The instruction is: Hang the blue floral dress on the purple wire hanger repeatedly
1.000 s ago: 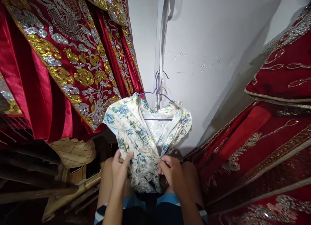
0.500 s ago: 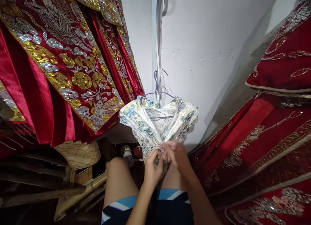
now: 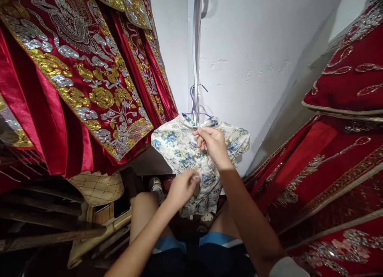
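A small white shirt [image 3: 182, 143] with blue and yellow flowers hangs on a thin purple hanger [image 3: 192, 101] in front of the wall. My right hand [image 3: 211, 143] is at the upper front of the shirt, just under the collar, with thumb and forefinger pinched on the front edge. Lower down, my left hand [image 3: 184, 186] is curled at the middle of the shirt front, its fingertips closed near the front edge; whatever lies between them is too small to make out. The two front halves meet along the middle.
Red embroidered garments [image 3: 104, 97] hang at the left, and more red garments [image 3: 344, 133] at the right. A pale wall [image 3: 245, 42] stands behind. Wooden furniture with a quilted cushion [image 3: 97, 187] is at the lower left.
My right hand has moved up to just under the collar, and my left hand a little up. The open neckline has come together, and the shirt front lies flatter.
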Tool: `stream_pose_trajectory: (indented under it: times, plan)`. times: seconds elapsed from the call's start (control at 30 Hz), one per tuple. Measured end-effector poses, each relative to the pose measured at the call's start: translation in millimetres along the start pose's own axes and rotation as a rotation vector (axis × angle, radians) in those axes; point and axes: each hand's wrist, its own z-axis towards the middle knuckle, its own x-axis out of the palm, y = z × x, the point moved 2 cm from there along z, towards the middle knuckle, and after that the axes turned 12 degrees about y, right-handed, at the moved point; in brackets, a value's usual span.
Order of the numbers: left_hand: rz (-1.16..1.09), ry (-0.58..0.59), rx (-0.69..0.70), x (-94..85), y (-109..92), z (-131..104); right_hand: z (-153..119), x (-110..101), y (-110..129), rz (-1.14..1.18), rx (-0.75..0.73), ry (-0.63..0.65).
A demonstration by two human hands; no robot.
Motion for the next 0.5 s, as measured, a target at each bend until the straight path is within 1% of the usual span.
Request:
stream_pose_trajectory:
  times: [0.07,0.1,0.13,0.17,0.2,0.27,0.37,0.43,0.5]
  plan:
    - [-0.073,-0.255,0.106,-36.7,-14.2,15.6,-6.5,-0.6,-1.3,-0.023,-0.003,0.013]
    - [-0.068,-0.37,0.155,-54.2,-22.3,24.2,-9.2,-1.1,-1.0,-0.031,-0.005,0.019]
    - [-0.051,-0.436,0.208,-69.5,-30.9,33.6,-11.3,-1.6,-0.1,-0.038,-0.01,0.024]
    - [-0.017,-0.456,0.265,-82.0,-39.6,43.4,-13.0,-2.3,1.5,-0.044,-0.018,0.028]
    - [0.034,-0.448,0.314,-91.5,-47.9,53.0,-14.2,-3.1,3.2,-0.049,-0.029,0.029]
    - [0.136,-0.411,0.395,-101.9,-61.9,68.9,-14.8,-5.3,5.9,-0.071,-0.058,0.023]
    - [0.231,-0.42,0.446,-102.3,-74.3,79.2,-11.1,-10.0,-0.1,-0.12,-0.096,0.0]
    - [0.238,-0.47,0.434,-99.4,-76.9,78.0,-7.3,-13.6,-14.5,-0.14,-0.079,-0.03]
    - [0.175,-0.55,0.392,-101.3,-73.6,73.5,-6.4,-17.2,-36.0,-0.163,0.006,-0.053]
